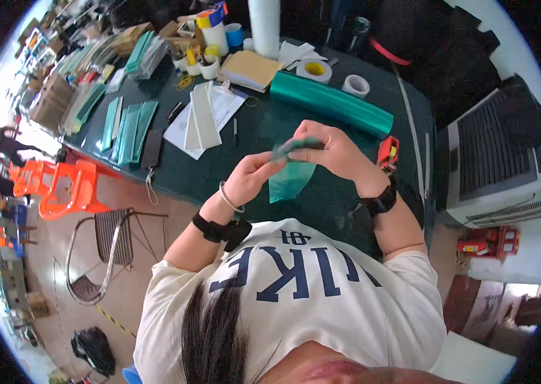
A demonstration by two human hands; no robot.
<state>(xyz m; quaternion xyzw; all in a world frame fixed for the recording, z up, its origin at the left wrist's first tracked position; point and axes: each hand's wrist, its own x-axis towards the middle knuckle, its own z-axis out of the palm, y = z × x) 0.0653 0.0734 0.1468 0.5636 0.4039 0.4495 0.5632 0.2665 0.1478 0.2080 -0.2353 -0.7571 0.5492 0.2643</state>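
Note:
Over the dark table (232, 141), both my hands hold a piece of thin green plastic film (290, 182). My left hand (251, 174) pinches its gathered upper edge between thumb and fingers. My right hand (337, 152) grips the same edge from the other side, fingers curled over it. The rest of the film hangs down in a see-through flap. Just beyond lies a thick roll of green film (331, 102), on its side and slanting. A red tape measure (388, 153) sits beside my right wrist.
Left of my hands are a pen (235, 131), white sheets (201, 118), a phone-like dark slab (152, 148) and stacked green strips (135, 133). Tape rolls (314, 72) and a brown envelope (249, 69) lie at the back. Orange stools (75, 192) stand left, an air cooler (501, 160) right.

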